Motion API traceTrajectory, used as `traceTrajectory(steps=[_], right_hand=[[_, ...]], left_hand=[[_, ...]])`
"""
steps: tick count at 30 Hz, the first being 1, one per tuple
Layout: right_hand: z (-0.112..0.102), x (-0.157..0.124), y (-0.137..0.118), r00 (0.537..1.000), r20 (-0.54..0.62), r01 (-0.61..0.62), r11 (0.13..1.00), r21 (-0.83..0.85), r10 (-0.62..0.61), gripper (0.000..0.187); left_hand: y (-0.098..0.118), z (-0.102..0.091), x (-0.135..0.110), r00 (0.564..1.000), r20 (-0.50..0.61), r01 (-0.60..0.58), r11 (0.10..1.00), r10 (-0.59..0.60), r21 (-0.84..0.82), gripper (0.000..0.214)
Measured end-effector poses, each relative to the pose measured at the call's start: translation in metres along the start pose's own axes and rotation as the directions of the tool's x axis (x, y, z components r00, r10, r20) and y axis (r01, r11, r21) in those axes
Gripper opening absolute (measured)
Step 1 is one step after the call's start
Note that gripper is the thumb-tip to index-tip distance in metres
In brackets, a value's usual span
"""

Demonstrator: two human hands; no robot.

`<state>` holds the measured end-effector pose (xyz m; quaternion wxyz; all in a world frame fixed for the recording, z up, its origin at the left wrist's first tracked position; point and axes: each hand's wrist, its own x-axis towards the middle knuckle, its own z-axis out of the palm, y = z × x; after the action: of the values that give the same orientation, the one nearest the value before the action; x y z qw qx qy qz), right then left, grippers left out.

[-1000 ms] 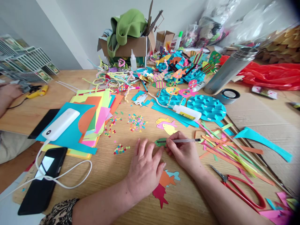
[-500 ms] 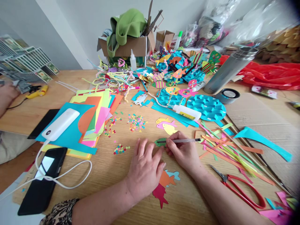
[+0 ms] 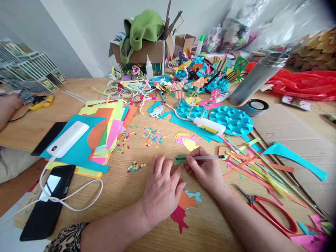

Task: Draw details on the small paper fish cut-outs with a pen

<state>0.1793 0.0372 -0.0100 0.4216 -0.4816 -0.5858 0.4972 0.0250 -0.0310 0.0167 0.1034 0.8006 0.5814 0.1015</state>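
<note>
My left hand (image 3: pixel 161 189) lies flat on the wooden table (image 3: pixel 123 189), fingers spread, its fingertips pressing the near edge of a small green paper fish (image 3: pixel 179 158). My right hand (image 3: pixel 206 169) pinches a thin pen (image 3: pixel 202 158), whose tip rests on the green fish. Yellow and pink paper fish (image 3: pixel 187 141) lie just beyond. Orange, red and blue paper fish (image 3: pixel 185 206) lie under and beside my left wrist.
A stack of coloured paper (image 3: pixel 105 129) with a white power bank (image 3: pixel 67 139) sits at the left, and a black phone (image 3: pixel 48 201) near the front edge. Red scissors (image 3: pixel 273 213) and paper strips (image 3: pixel 252 166) lie right. A glue bottle (image 3: pixel 208 125), blue foam discs (image 3: pixel 231 120) and another person's hand (image 3: pixel 9 105) are farther off.
My hands and the pen stay put. The other person's hand at the far left has shifted slightly.
</note>
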Motion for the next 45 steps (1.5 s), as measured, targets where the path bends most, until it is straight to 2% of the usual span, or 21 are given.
traceTrajectory(steps=[33,45], right_hand=[[0.0008,0.0012,-0.0021,1.0,-0.002,-0.021,1.0,-0.011,0.021,0.027],[0.0006,0.0,-0.0033,0.999,-0.024,-0.04,0.998,0.039,0.041,0.031]], left_hand=[[-0.0001,-0.0003,0.0005,1.0,-0.022,-0.008,1.0,0.008,-0.009,0.043],[-0.0001,0.0008,-0.0012,0.999,-0.037,-0.004,1.0,0.004,-0.005,0.042]])
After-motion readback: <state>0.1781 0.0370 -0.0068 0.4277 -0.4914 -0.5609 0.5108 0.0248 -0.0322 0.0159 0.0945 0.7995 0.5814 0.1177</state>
